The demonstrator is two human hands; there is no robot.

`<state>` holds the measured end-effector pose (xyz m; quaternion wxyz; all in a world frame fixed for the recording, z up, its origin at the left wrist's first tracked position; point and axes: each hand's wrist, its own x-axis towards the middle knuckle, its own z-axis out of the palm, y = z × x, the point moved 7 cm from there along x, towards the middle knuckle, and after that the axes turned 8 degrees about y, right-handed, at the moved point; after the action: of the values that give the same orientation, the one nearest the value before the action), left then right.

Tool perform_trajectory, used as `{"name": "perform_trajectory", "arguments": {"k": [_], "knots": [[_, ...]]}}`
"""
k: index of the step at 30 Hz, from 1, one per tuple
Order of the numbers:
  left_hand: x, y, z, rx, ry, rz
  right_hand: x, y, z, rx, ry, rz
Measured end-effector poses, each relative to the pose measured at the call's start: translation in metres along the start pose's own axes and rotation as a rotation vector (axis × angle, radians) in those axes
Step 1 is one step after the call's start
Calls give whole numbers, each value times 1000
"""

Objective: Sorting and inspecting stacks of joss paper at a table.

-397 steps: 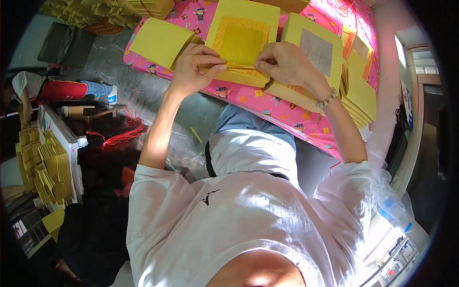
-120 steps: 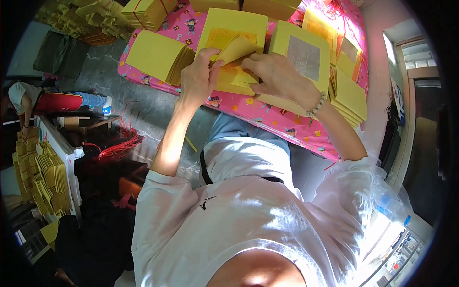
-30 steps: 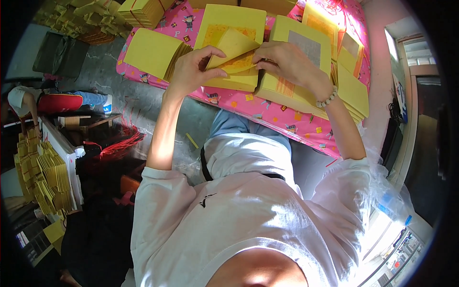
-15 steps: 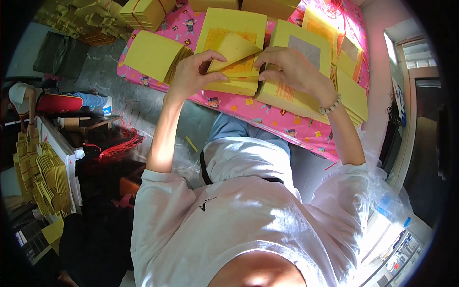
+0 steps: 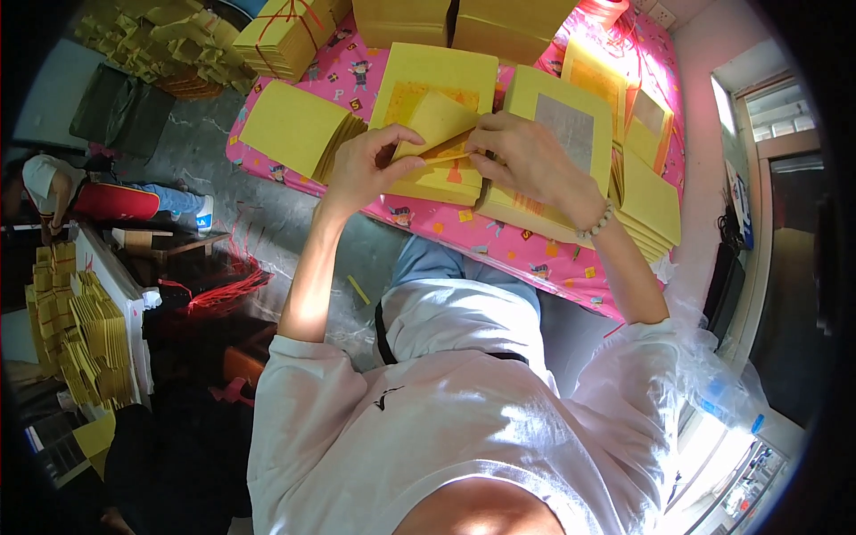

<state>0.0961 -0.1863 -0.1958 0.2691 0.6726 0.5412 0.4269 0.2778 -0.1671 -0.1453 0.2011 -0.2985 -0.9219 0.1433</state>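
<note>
Both hands work on a yellow paper sheet (image 5: 439,123), folded slantwise over a stack of yellow paper (image 5: 446,59) with an orange printed patch. My left hand (image 5: 364,171) pinches the sheet's left side, thumb below and fingers above. At its right end, my right hand (image 5: 528,159), a beaded bracelet at the wrist, has its fingertips closed on the sheet's edge. Under the right hand is a second yellow stack (image 5: 526,89) bearing a grey square. Beside the left hand lies a fanned pile of plain yellow sheets (image 5: 292,127).
A pink patterned cloth (image 5: 499,234) covers the table. Bundles tied with red string (image 5: 283,40) and taller yellow stacks (image 5: 401,22) stand at the back; more sheets (image 5: 649,192) lie right. At far left, another person (image 5: 53,183) sits by folded yellow paper pieces (image 5: 94,330).
My right hand has moved slightly left and closed its fingers on the sheet's edge. The left hand keeps its pinch. The whole view has shifted a little, so the table appears lower.
</note>
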Motion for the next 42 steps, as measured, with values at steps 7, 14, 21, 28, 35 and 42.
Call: {"name": "perform_trajectory", "arguments": {"k": [7,14,21,28,35,42], "knots": [[-7,1,-3,23,150,25,-16,11,3,454,286,420],[-11,-15,0,-183,312,38,-14,29,34,1153,337,1027],[-15,-22,-4,-222,426,80,1,35,40,1097,444,1056],[-16,-8,-7,-343,588,136,8,32,37,1084,348,1086],[-10,-17,-6,-289,483,48,23,50,50,1104,210,1058],[-7,24,-28,-257,698,207,22,76,1,620,453,788]]}}
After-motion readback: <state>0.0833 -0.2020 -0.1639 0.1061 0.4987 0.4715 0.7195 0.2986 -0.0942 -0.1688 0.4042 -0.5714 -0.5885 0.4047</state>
